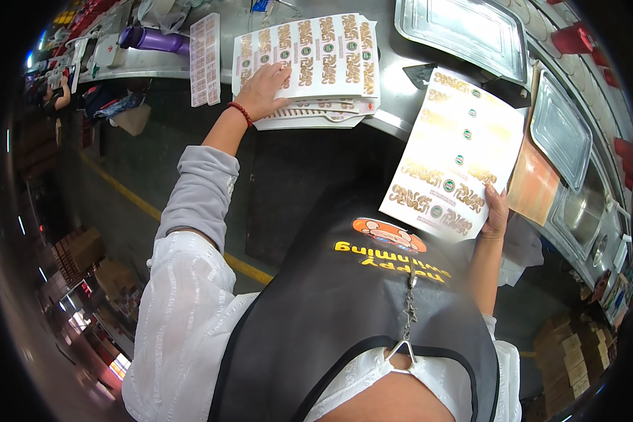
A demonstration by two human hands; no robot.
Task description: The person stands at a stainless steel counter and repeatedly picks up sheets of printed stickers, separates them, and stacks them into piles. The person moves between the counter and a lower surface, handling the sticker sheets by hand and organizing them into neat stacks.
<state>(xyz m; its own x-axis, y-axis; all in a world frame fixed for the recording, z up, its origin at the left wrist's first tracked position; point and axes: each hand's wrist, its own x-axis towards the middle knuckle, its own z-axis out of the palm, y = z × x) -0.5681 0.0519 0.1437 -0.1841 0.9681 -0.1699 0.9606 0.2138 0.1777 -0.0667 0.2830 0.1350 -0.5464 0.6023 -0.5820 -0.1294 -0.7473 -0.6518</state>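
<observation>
My left hand [261,93], a red bead bracelet at its wrist, lies with fingers outstretched on the near left part of a stack of printed sheets [328,60]. These white sheets carry rows of gold lettering and small green round marks. At the right, my right hand [496,211] grips a similar printed sheet [457,151] by its lower right edge. That sheet is tilted in front of the metal table, its upper part washed out by glare. Whether it is one sheet or several together, I cannot tell.
A narrow printed strip sheet [205,60] overhangs the metal table's edge left of the stack, beside a purple bottle [155,40]. Metal trays [464,35] stand at the back right, near a tan board [534,176]. Cardboard boxes [570,359] sit at the lower right.
</observation>
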